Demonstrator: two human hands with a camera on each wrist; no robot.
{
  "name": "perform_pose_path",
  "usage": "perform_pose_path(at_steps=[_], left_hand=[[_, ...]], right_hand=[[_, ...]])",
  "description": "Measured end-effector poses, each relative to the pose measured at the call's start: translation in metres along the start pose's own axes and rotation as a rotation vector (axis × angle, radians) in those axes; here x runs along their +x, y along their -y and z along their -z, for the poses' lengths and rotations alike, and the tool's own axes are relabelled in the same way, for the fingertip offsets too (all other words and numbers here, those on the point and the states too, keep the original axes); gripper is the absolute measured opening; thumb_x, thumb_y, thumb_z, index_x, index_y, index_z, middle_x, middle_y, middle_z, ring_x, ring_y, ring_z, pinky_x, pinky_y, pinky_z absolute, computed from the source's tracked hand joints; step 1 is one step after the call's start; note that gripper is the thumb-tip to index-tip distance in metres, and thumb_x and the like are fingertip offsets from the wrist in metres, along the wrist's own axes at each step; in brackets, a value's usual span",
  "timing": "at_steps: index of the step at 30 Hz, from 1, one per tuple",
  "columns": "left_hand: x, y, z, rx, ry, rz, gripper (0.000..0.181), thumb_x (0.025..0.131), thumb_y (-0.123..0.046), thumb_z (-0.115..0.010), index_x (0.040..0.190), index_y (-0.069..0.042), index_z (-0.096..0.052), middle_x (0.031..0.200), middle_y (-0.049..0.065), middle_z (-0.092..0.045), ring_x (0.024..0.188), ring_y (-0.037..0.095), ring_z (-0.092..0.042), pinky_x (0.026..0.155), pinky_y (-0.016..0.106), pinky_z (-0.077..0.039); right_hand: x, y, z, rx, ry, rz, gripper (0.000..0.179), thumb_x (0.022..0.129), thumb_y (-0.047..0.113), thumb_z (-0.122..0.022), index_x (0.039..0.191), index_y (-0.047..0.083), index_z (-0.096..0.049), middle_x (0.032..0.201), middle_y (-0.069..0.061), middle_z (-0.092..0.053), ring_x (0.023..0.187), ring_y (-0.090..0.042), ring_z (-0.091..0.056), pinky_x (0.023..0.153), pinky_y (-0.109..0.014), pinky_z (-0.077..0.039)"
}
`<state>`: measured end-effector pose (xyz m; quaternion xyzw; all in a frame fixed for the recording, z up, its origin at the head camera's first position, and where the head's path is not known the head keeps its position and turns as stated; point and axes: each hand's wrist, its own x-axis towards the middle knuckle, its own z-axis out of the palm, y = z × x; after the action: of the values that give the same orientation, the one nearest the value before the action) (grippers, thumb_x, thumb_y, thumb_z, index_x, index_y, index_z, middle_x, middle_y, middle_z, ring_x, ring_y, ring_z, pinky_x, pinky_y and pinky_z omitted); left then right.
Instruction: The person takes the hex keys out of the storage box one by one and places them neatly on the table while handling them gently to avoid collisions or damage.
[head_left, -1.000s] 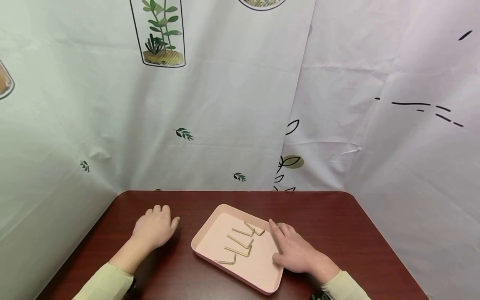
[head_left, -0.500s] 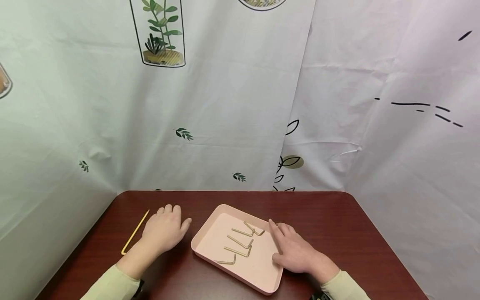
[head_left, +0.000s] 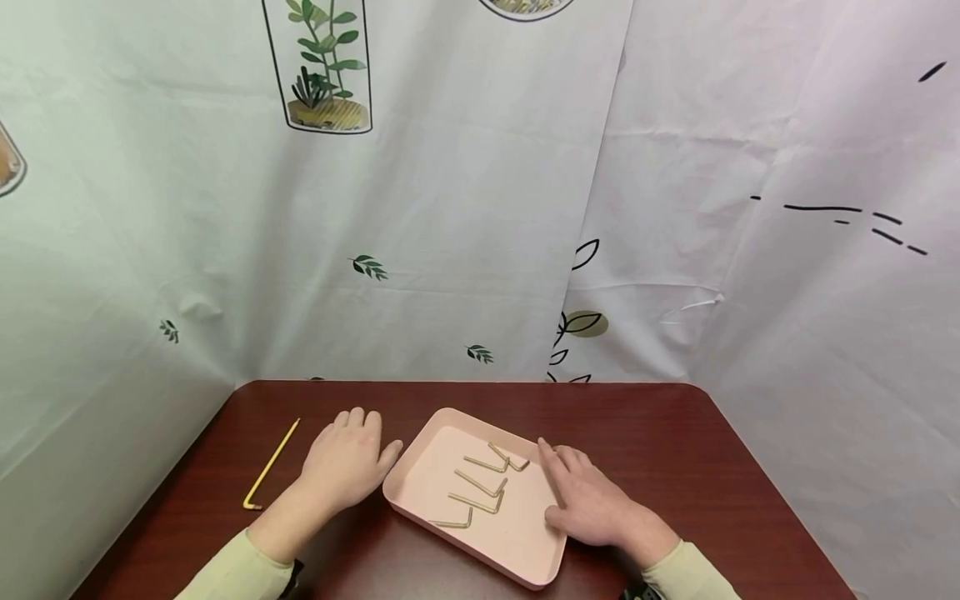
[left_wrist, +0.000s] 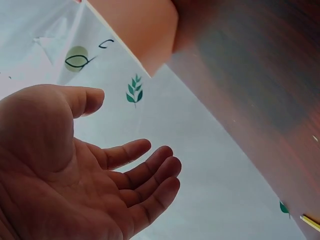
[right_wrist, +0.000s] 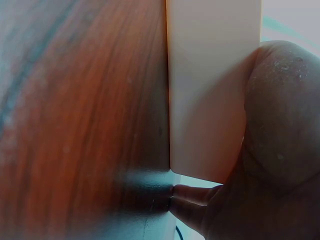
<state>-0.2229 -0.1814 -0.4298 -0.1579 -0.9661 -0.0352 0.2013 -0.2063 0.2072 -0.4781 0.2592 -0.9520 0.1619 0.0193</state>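
My left hand point(head_left: 347, 460) hovers palm down just left of the pink tray point(head_left: 517, 554), its thumb tip close to the tray's left corner. In the left wrist view its palm holds nothing and the fingers are loosely bent. A yellow L-shaped hex key point(head_left: 272, 465) lies on the table, left of that hand. My right hand point(head_left: 592, 500) holds the tray's right side, with its thumb over the rim and its fingers along the outside. In the right wrist view, fingertips point(right_wrist: 187, 194) reach down to the tabletop beside the tray wall. Several brass-coloured L-shaped hex keys point(head_left: 480, 483) lie in the tray.
The dark red wooden table point(head_left: 675, 450) has rounded far corners. White fabric point(head_left: 465, 208) printed with plants hangs behind it and at both sides. Both forearms come in from the near edge in pale sleeves point(head_left: 240, 571).
My left hand has moved right toward the tray, uncovering the yellow hex key on the table. The right hand, the tray and the keys in it have stayed put.
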Motion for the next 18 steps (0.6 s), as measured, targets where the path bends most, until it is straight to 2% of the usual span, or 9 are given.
perform_pose_path(at_steps=[7,18], left_hand=[[0.000,-0.014,0.001,-0.009,-0.020,-0.033,0.041,0.099,-0.036,-0.079,0.093,-0.003,-0.057,0.088,0.013,-0.052,0.088,0.038,-0.057,0.078,0.052,-0.054],[0.000,-0.031,-0.001,-0.016,0.046,-0.072,0.038,0.102,-0.038,-0.076,0.094,-0.005,-0.057,0.089,0.011,-0.051,0.089,0.034,-0.055,0.078,0.048,-0.052]], right_hand=[[0.001,-0.001,-0.001,0.000,-0.008,0.009,0.097,0.084,0.022,-0.070,0.169,-0.007,-0.033,0.149,-0.024,-0.053,0.139,-0.044,-0.052,0.114,-0.059,-0.047],[0.001,-0.001,0.000,0.001,-0.004,0.004,0.097,0.084,0.022,-0.070,0.169,-0.007,-0.033,0.149,-0.024,-0.053,0.139,-0.045,-0.052,0.114,-0.059,-0.048]])
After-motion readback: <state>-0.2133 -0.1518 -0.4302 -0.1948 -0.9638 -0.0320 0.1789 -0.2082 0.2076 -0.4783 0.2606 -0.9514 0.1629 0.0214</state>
